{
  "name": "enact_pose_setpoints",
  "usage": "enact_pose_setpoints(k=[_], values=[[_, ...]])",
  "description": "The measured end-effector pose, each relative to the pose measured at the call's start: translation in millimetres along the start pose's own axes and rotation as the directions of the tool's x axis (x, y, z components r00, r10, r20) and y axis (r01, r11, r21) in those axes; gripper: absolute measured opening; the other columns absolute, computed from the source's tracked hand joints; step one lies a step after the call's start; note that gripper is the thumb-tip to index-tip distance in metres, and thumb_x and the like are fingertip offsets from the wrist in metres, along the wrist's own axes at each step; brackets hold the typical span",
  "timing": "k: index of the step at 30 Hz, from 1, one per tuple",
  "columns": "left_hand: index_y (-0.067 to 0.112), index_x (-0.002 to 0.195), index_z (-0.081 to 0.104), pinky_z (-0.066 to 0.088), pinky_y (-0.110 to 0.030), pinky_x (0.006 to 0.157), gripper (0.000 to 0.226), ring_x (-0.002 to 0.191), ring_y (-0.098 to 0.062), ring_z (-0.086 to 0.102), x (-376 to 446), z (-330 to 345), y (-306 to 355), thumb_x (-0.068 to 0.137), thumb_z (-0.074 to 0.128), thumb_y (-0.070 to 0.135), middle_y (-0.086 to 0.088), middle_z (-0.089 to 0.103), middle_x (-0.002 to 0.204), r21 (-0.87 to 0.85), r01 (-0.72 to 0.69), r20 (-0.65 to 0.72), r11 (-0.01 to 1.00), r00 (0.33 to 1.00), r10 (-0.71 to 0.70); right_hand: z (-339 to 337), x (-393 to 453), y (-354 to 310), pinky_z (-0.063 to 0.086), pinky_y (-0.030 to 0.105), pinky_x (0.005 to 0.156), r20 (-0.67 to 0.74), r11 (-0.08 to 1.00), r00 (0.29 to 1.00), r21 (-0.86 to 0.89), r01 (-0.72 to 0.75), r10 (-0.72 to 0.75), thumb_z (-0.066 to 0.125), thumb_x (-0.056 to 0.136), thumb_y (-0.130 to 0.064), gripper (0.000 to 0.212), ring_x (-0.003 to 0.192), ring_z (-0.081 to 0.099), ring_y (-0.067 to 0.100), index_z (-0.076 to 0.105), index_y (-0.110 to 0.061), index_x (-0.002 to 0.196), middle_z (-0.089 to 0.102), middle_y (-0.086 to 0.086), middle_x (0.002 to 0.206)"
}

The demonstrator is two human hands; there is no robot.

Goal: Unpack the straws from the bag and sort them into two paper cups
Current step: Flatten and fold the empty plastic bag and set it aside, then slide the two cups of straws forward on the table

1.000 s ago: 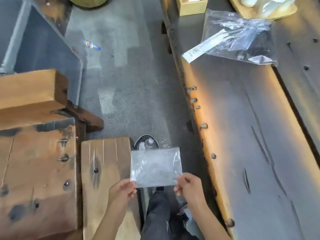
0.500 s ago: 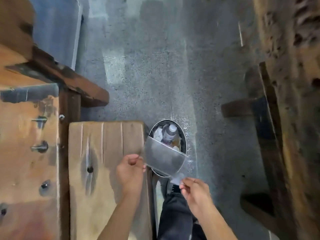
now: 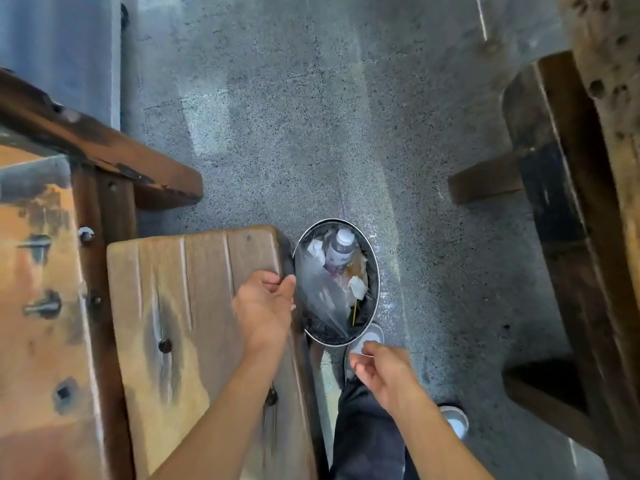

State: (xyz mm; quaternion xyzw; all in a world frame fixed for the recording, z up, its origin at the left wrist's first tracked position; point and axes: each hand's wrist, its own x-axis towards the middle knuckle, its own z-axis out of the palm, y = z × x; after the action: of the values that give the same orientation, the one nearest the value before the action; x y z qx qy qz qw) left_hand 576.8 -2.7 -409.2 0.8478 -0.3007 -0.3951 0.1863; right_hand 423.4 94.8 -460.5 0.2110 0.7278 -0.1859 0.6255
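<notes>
An empty clear plastic bag (image 3: 320,292) hangs down into a round metal-rimmed trash bin (image 3: 375,271) on the floor. My left hand (image 3: 265,303) is at the bin's left rim, thumb and fingertips pinched at the bag's left edge. My right hand (image 3: 382,372) hovers just below the bin, fingers loosely apart, holding nothing and clear of the bag. No straws or paper cups are in view.
The bin holds a plastic bottle (image 3: 341,251) and crumpled paper. A wooden bench (image 3: 194,306) lies under my left arm. A dark wooden table leg and crossbar (image 3: 554,188) stand at the right. My legs and shoes (image 3: 369,337) are on the grey speckled floor.
My view swung from the tabletop down to the floor. Both hands carried the bag over the bin; the right hand let go of its corner and the bag dropped into the bin.
</notes>
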Motion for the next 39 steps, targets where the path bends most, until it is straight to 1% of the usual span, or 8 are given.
enact_pose_setpoints(k=[4,7,13,19,21,26,30,39], values=[[0.025,0.073,0.057,0.056,-0.048,0.082,0.024,0.079,-0.033,0.066,-15,-17,9,0.086,0.073,0.015,0.002,0.061,0.065,0.001,-0.028,-0.017,1.0,0.999,0.028,-6,-34,-13,0.052,0.028,0.055,0.04,0.961,0.978,-0.183,0.209,-0.205,0.046,0.097,-0.003,0.013,0.062,0.063,0.024,0.057,-0.007,0.093,0.065,0.013,0.083],[0.025,0.092,0.06,0.049,-0.047,0.094,0.012,0.095,-0.029,0.063,-42,-34,32,0.088,0.07,0.021,0.008,0.064,0.082,0.048,-0.182,-0.011,0.982,0.983,0.183,-8,-82,-36,0.046,0.031,0.066,0.118,0.816,0.871,-0.31,0.488,-0.476,0.049,0.093,-0.003,0.014,0.074,0.063,0.022,0.061,-0.012,0.095,0.066,0.008,0.084],[0.015,0.139,0.048,0.03,-0.04,0.115,0.054,0.132,-0.019,0.043,-123,-82,110,0.089,0.067,0.025,-0.004,0.049,0.138,0.052,-0.54,0.028,0.84,0.842,0.539,-32,-223,-90,0.038,0.035,0.111,0.226,0.345,0.452,-0.39,0.854,-0.863,0.057,0.096,-0.021,0.044,0.129,0.051,0.015,0.05,-0.016,0.139,0.057,-0.001,0.138],[0.036,0.151,0.027,0.015,-0.038,0.117,0.074,0.15,-0.019,0.018,-239,-136,215,0.085,0.058,0.05,-0.001,0.019,0.164,0.182,-0.763,-0.012,0.62,0.629,0.777,-108,-374,-116,0.02,0.042,0.12,0.239,-0.108,0.004,-0.453,0.885,-0.971,0.054,0.094,-0.034,0.064,0.149,0.024,0.015,0.031,-0.021,0.152,0.033,-0.002,0.159],[0.04,0.153,0.019,0.012,-0.042,0.118,0.078,0.152,-0.019,0.011,-279,-150,248,0.086,0.056,0.053,0.002,0.011,0.166,0.185,-0.817,0.0,0.545,0.555,0.832,-140,-413,-118,0.017,0.045,0.121,0.215,-0.186,-0.091,-0.484,0.855,-0.972,0.052,0.093,-0.039,0.07,0.152,0.015,0.017,0.025,-0.022,0.154,0.025,-0.003,0.163],[0.044,0.154,0.007,0.006,-0.042,0.122,0.082,0.153,-0.013,-0.005,-386,-164,312,0.085,0.05,0.059,0.007,-0.001,0.168,0.111,-0.936,0.089,0.333,0.343,0.935,-241,-504,-109,0.001,0.046,0.122,0.096,-0.249,-0.237,-0.57,0.783,-0.967,0.047,0.094,-0.05,0.075,0.152,-0.009,0.011,0.01,-0.03,0.157,0.003,-0.012,0.166],[0.04,0.155,0.008,0.009,-0.047,0.122,0.084,0.154,-0.015,-0.006,-476,-150,334,0.085,0.049,0.061,0.003,-0.001,0.168,0.037,-0.988,0.189,0.151,0.155,0.97,-333,-556,-81,-0.006,0.044,0.122,-0.061,-0.192,-0.291,-0.62,0.761,-0.955,0.046,0.095,-0.053,0.077,0.151,-0.016,0.011,0.005,-0.032,0.157,-0.004,-0.012,0.167],[0.041,0.156,0.007,0.006,-0.043,0.121,0.088,0.153,-0.015,-0.008,-672,-63,318,0.084,0.052,0.065,0.004,-0.004,0.168,-0.251,-0.959,0.381,-0.128,-0.22,0.898,-548,-581,32,0.002,0.05,0.121,-0.53,0.166,-0.334,-0.689,0.706,-0.779,0.049,0.088,-0.054,0.083,0.153,-0.007,0.019,0.009,-0.031,0.156,0.003,-0.009,0.167]])
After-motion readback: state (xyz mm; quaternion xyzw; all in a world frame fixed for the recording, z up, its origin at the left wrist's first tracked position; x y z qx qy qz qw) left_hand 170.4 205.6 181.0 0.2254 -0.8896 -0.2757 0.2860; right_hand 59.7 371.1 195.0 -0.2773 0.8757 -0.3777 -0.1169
